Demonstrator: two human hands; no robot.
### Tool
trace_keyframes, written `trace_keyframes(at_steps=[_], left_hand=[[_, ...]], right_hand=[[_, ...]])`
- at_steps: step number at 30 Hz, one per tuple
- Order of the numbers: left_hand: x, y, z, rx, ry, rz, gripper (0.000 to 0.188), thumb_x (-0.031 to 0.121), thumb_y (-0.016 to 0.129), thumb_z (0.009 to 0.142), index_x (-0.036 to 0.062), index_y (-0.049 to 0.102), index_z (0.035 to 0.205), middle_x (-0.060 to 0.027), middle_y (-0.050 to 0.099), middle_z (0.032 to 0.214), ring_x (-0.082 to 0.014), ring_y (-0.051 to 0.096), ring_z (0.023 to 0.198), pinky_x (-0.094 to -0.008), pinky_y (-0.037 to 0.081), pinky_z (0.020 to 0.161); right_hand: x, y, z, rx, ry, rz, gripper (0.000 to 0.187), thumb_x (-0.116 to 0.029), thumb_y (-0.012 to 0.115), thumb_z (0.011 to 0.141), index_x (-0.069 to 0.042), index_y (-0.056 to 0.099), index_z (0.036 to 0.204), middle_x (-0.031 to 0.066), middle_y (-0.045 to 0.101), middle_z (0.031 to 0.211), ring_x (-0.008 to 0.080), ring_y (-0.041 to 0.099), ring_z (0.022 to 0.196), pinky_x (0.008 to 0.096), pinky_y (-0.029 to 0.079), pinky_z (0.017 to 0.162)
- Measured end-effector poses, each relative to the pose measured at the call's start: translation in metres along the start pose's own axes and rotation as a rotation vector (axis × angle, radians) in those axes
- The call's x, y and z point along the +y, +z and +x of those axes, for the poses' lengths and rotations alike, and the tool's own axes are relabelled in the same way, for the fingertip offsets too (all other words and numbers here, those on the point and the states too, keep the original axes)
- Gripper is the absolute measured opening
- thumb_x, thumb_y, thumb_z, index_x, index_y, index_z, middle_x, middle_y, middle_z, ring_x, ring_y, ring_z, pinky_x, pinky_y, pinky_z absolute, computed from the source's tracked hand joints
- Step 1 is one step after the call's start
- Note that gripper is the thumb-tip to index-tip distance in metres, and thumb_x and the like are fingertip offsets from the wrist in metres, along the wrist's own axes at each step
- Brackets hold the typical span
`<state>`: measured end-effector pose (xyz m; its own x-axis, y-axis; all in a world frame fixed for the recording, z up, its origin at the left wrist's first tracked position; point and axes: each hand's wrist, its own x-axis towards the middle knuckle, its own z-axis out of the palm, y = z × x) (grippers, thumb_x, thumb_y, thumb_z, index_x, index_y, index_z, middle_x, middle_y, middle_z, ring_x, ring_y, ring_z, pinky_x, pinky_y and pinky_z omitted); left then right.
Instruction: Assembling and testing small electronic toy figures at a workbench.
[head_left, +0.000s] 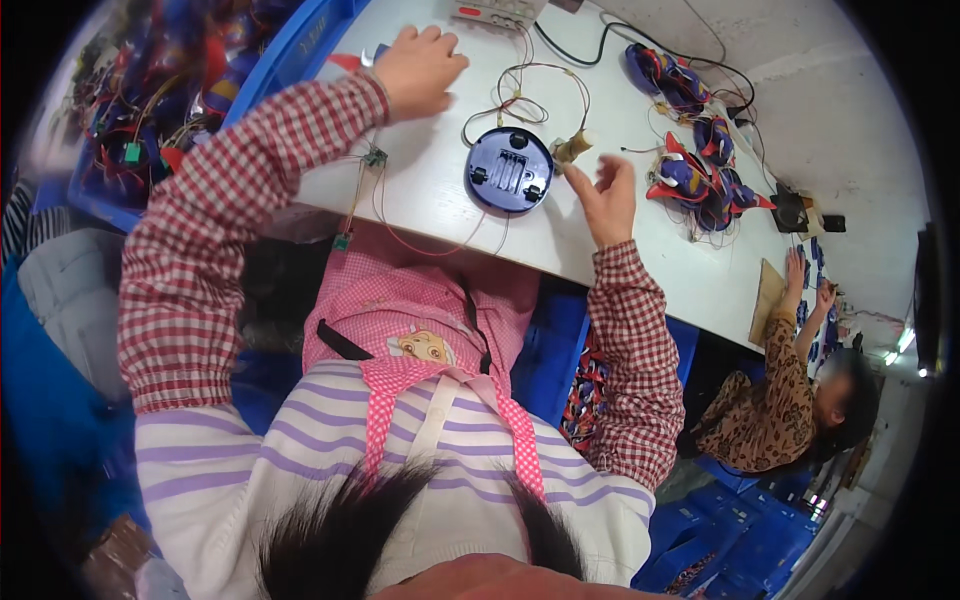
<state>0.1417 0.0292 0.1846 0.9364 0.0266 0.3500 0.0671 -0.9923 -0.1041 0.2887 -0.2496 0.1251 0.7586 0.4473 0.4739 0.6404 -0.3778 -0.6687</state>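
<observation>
A dark blue oval plastic base (508, 170) lies on the white table in front of me, its moulded inner side and black fittings facing up. Red and dark wires run from it. To its right stands a tan, tape-wrapped piece (572, 148) on a cable. My right hand (606, 200) is beside this piece, thumb and fingers apart, the thumb tip at its lower end. Far left on the table, my left hand (420, 75) is back up with fingers loosely bent and apart; its palm is hidden. A red and blue part (362, 60) lies beside its wrist.
Small green circuit boards (374, 157) hang on wires at the table's left front edge. A blue crate (265, 75) of wired toy parts stands left. Several blue, red and yellow toy shells (690, 180) lie right. A grey instrument (500, 12) sits behind. Another person (770, 420) works farther right.
</observation>
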Motion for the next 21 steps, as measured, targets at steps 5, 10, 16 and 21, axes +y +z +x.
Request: trace_keyframes(at_steps=[5,10,16,21], left_hand=[[0.046,0.006,0.002,-0.168,-0.259,-0.254,0.038,0.038,0.06,0.089,-0.0001,0.062,0.092,-0.0195,0.067,0.082,-0.0369,0.066,0.077,-0.0464,0.052,0.069],[0.058,0.015,0.006,-0.319,-0.39,-0.343,0.04,0.038,0.058,0.09,-0.0007,0.064,0.096,-0.0221,0.068,0.085,-0.0384,0.067,0.08,-0.0475,0.053,0.072],[0.062,0.039,-0.02,0.031,-0.56,-0.576,0.022,0.024,0.06,0.083,0.0017,0.063,0.083,-0.0203,0.066,0.075,-0.0377,0.066,0.072,-0.0456,0.052,0.068],[0.07,0.046,-0.027,0.193,-0.549,-0.645,0.017,0.02,0.063,0.081,0.0026,0.061,0.082,-0.0174,0.065,0.069,-0.035,0.065,0.066,-0.042,0.051,0.062]], right_hand=[[-0.02,0.029,0.06,-0.224,-0.024,0.072,0.04,-0.034,0.078,0.076,0.0,0.066,0.095,0.0088,0.065,0.072,0.0204,0.062,0.069,0.0296,0.05,0.065],[-0.051,0.016,0.084,-0.317,0.215,0.417,0.029,-0.026,0.071,0.086,0.001,0.067,0.093,0.0071,0.068,0.078,0.0124,0.062,0.066,0.0232,0.05,0.054],[-0.074,0.014,0.036,-0.365,0.058,0.642,0.021,-0.013,0.071,0.087,0.003,0.062,0.099,0.006,0.066,0.08,0.0083,0.06,0.063,0.0216,0.052,0.053],[-0.065,0.033,0.015,-0.334,-0.197,0.394,0.019,-0.006,0.07,0.087,0.001,0.062,0.102,0.0066,0.067,0.087,0.0083,0.061,0.069,0.021,0.052,0.06]])
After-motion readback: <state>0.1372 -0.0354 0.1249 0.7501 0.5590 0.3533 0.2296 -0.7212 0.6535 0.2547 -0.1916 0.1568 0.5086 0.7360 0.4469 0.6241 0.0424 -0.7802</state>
